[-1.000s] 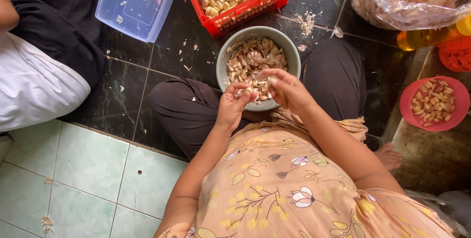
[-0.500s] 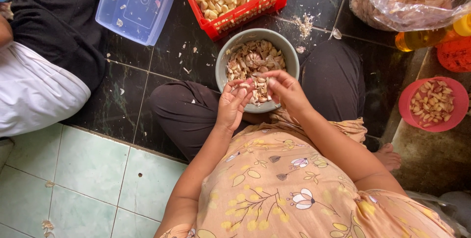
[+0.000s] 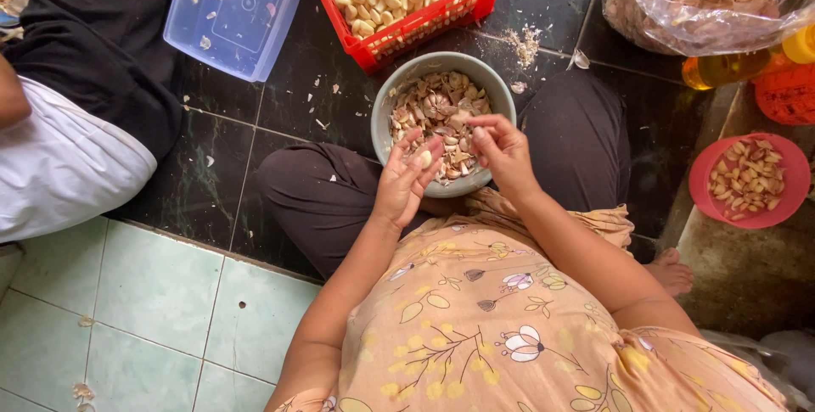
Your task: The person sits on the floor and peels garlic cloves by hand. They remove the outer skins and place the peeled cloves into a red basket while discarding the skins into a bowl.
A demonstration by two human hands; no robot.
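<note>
A grey bowl [image 3: 384,120] full of garlic skins and unpeeled cloves rests between my crossed legs on the dark floor. My left hand [image 3: 404,181] is over the bowl's near rim, fingers pinched around a pale peeled garlic clove [image 3: 424,158]. My right hand [image 3: 503,153] hovers just right of it above the bowl, fingertips curled together near the clove; whether they hold a bit of skin I cannot tell.
A red basket [image 3: 424,26] of peeled cloves stands beyond the bowl. A clear blue plastic tub [image 3: 231,9] lies upper left. A red bowl [image 3: 709,200] of cloves sits at right, a plastic bag [image 3: 679,13] of skins upper right. Another person [image 3: 76,115] sits at left.
Both hands stay over the bowl's near rim. The left hand has turned so the pale clove shows between its fingers, and the right hand's fingers have drawn slightly away from it.
</note>
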